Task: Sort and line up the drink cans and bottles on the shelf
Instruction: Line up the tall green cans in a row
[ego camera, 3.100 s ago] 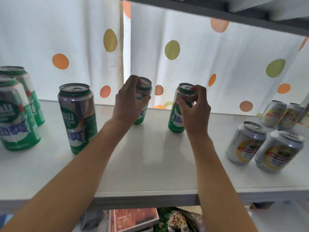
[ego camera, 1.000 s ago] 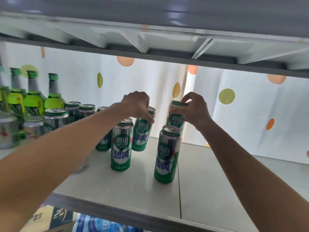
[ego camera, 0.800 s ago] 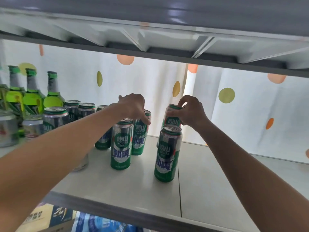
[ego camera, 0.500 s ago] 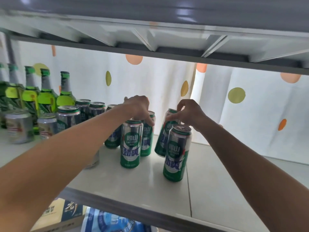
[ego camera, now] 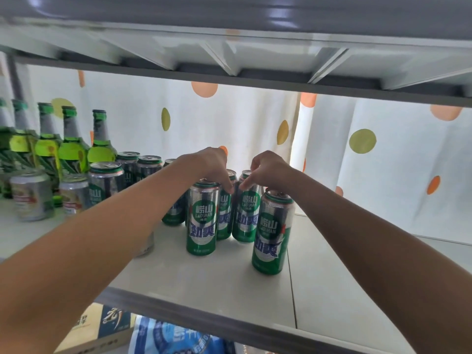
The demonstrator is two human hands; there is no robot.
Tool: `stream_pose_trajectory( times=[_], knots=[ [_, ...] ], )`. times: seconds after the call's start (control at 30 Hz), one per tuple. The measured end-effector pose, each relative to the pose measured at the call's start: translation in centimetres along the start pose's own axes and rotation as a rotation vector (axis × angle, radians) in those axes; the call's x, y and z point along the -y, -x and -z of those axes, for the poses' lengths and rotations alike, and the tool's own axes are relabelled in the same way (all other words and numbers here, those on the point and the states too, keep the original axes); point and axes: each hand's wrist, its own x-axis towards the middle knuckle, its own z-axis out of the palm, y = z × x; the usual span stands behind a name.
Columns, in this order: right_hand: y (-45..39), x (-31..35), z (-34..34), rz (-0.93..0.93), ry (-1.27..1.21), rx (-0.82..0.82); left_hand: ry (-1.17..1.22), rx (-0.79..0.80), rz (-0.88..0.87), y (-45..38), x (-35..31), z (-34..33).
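Observation:
Two tall green-and-silver beer cans stand side by side at the back of the white shelf (ego camera: 224, 282). My left hand (ego camera: 209, 166) grips the top of the left can (ego camera: 225, 213). My right hand (ego camera: 268, 169) pinches the rim of the right can (ego camera: 245, 215). Both cans rest upright on the shelf, almost touching. Two more of the same cans stand in front: one (ego camera: 203, 221) under my left hand, one (ego camera: 272, 233) under my right wrist. My left forearm hides part of another green can (ego camera: 173, 213) behind it.
To the left stand more green cans (ego camera: 106, 182), short pale cans (ego camera: 32, 195) and a row of green glass bottles (ego camera: 99, 141). The upper shelf (ego camera: 255, 47) hangs low overhead. A dotted curtain (ego camera: 370, 175) closes the back. Cartons (ego camera: 102, 328) lie below.
Both hands carried their cans left to the group of green cans, lowered them and brought them together behind the two front cans. The view swung left with them.

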Motion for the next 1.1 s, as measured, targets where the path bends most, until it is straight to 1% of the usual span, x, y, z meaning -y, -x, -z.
stream_pose_trajectory(
  times=[0.13,0.3,0.43,0.53,0.63,0.77,0.83,0.9,0.97,1.03,1.1],
  knots=[
    [-0.4,0.4,0.0,0.000,0.050,0.040,0.058,0.015,-0.006,0.0,0.6,-0.2],
    [-0.2,0.0,-0.4,0.024,0.094,0.021,0.098,-0.047,-0.005,0.5,0.6,-1.0],
    [-0.2,0.0,-0.7,0.051,0.174,0.020,0.090,-0.052,-0.018,0.8,0.5,-1.4],
    [-0.2,-0.2,-0.9,0.052,0.179,0.005,0.073,-0.071,-0.054,1.0,0.3,-1.4],
    [-0.1,-0.2,-1.0,0.047,0.174,0.008,0.087,-0.167,-0.093,2.3,0.5,-1.5],
    [1.0,-0.3,0.7,0.074,0.106,0.027,0.196,-0.389,-0.140,5.7,1.0,-2.6],
    [1.9,-1.0,1.3,0.112,0.087,-0.038,0.270,-0.500,-0.145,7.5,1.4,-3.6],
    [3.4,-2.4,1.3,0.173,0.033,-0.179,0.362,-0.619,-0.119,9.0,1.4,-4.8],
    [5.3,-4.0,0.5,0.234,-0.096,-0.342,0.454,-0.720,-0.088,9.9,1.1,-6.0],
    [7.0,-5.5,-1.1,0.272,-0.228,-0.461,0.545,-0.735,-0.056,10.3,0.9,-7.2],
    [8.1,-6.5,-2.8,0.293,-0.357,-0.540,0.617,-0.727,-0.025,10.5,0.9,-8.1]
  ],
)
